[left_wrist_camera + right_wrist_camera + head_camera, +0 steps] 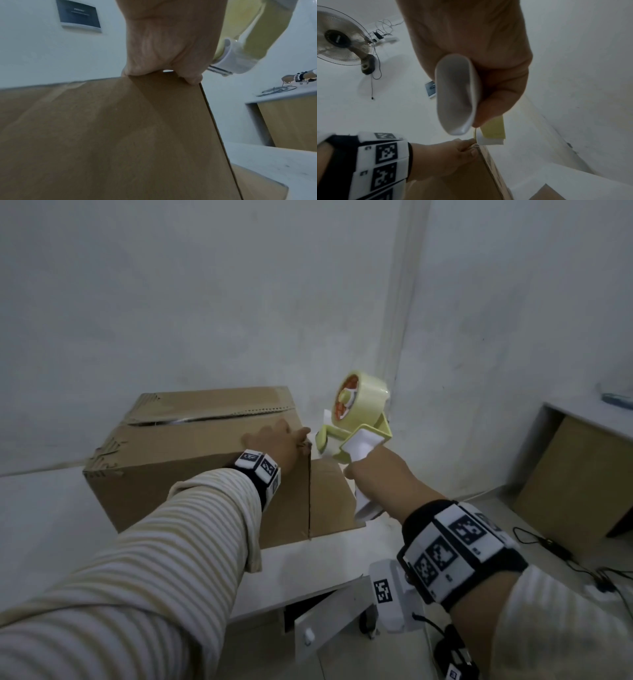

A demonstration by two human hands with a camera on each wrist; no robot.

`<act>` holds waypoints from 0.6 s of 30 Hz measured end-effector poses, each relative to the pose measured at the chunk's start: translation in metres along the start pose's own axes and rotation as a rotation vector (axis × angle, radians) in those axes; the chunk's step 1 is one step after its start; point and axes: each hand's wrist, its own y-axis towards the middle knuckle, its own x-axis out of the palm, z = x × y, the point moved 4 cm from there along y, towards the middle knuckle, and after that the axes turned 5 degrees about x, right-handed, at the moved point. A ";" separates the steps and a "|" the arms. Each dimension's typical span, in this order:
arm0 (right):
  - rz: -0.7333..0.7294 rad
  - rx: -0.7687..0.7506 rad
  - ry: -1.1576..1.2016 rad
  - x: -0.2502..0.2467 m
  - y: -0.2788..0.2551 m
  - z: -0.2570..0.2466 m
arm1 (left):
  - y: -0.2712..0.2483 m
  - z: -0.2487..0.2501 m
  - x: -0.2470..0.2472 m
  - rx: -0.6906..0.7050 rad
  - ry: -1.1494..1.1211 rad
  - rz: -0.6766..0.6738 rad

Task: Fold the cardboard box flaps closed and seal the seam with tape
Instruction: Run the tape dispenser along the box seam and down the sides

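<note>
A brown cardboard box (191,460) stands on a white table (44,508), its top flaps down and meeting at a seam (212,417) that runs left to right. My left hand (277,446) lies flat on the top at the near right corner (197,82), fingers reaching the edge. My right hand (380,474) grips the white handle (457,94) of a yellow-green tape dispenser (359,419), held just right of that corner. Its front end (489,140) nearly touches my left hand (445,155). Whether tape is stuck to the box is unclear.
A cardboard panel (332,494) juts from the box's right side. The wall stands close behind. A drawer front (325,621) hangs open under the table edge. Another desk with a wooden panel (579,474) is at right, cables (565,556) on the floor. A wall fan (342,39) is mounted.
</note>
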 end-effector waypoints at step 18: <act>-0.018 -0.382 0.013 0.005 -0.007 -0.104 | -0.061 -0.068 -0.044 -0.557 -1.765 -0.106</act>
